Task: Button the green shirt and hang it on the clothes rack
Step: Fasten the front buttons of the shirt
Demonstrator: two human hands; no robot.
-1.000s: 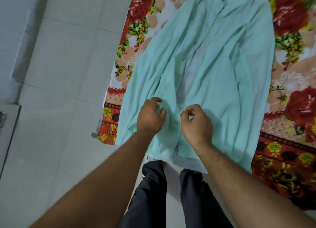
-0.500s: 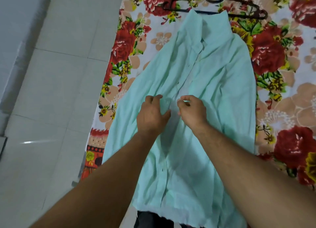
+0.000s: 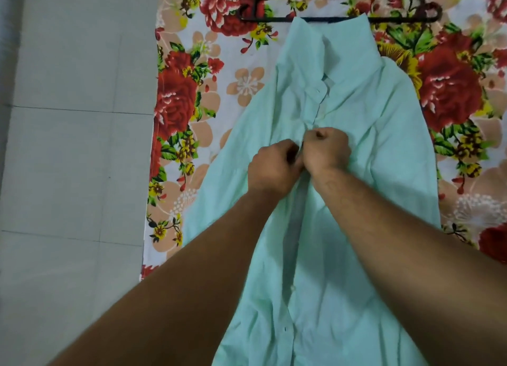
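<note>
Grey tiled floor (image 3: 68, 173) filled the left of the view, with the floral bedsheet (image 3: 186, 96) to its right. The green shirt (image 3: 370, 201) lay flat on the sheet, front up, collar at the far end and hem toward us, so its long axis ran straight away from us along the placket. A dark hanger (image 3: 340, 6) lay just beyond the collar; we couldn't tell whether it was touching or tucked under. Left hand (image 3: 274, 168) and right hand (image 3: 326, 149) met at mid-chest on the placket, fingers curled, each pinching a front edge of the shirt; fingertips were hidden. We couldn't tell whether the placket below the hands was fastened. A small button (image 3: 318, 90) showed near the collar, beyond the fingers on the same axis. We judged the next reach would go up-placket, with the right hand slightly nearer
</note>
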